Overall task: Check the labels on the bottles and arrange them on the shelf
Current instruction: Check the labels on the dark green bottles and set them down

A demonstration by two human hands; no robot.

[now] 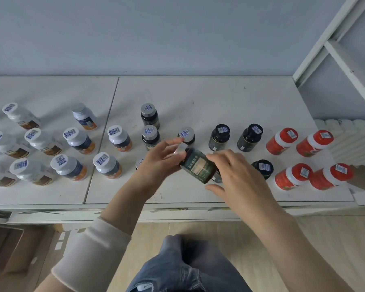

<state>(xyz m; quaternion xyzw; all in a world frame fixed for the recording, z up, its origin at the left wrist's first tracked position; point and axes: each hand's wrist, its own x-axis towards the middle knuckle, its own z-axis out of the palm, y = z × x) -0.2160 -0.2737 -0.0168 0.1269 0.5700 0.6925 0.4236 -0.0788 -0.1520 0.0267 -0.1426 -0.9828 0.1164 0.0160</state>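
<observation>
The left hand [156,163] pinches the silver-capped end of a dark green bottle [198,166]. It is tilted, label up, above the tabletop [198,98] among standing bottles. The right hand [240,175] curls its fingers round the base, thumb spread beneath.

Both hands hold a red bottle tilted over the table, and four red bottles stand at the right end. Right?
No: the head view shows the held bottle is dark with a green label, not red. The left hand and right hand do hold it tilted over the table, and four red bottles stand at the right end.
</observation>
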